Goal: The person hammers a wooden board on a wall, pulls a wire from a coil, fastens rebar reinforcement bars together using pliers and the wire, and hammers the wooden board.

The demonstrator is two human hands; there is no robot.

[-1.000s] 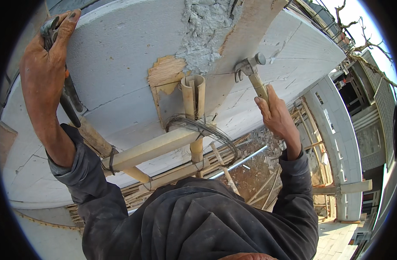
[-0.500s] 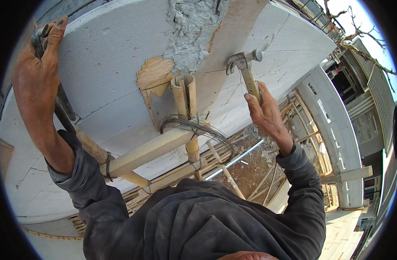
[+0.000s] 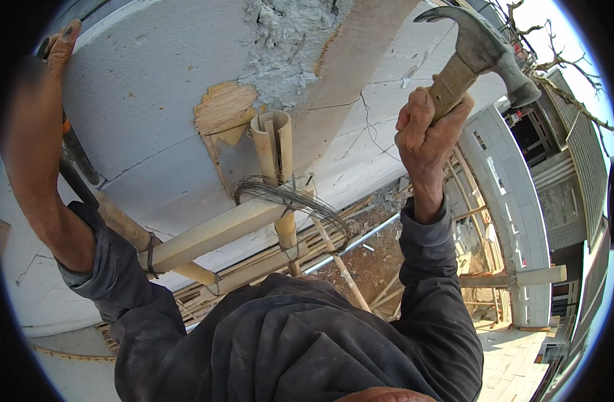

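Note:
My right hand (image 3: 433, 127) is closed around the wooden handle of a claw hammer (image 3: 488, 50), raised at the upper right with its metal head above the fist. At the far left my left hand (image 3: 39, 114) is up at the top edge of the pale block wall (image 3: 139, 94), its fingers curled on a dark object; part of the hand is blurred and the object's kind is not clear. Behind that wrist a dark metal bar (image 3: 81, 157) with a bit of orange lies along the wall. A thin bent wire (image 3: 368, 114) sticks out of the wall near the hammer hand.
A split bamboo pole (image 3: 272, 144) stands before the wall, crossed by a timber beam (image 3: 220, 224) with a loose coil of wire (image 3: 293, 194) on it. Rough mortar (image 3: 280, 53) and a plywood board (image 3: 350, 67) cover part of the wall. Below are bamboo poles and rubble.
My right hand has lifted the hammer up and to the right, away from the wall wire. My left hand has shifted slightly left and up along the wall top.

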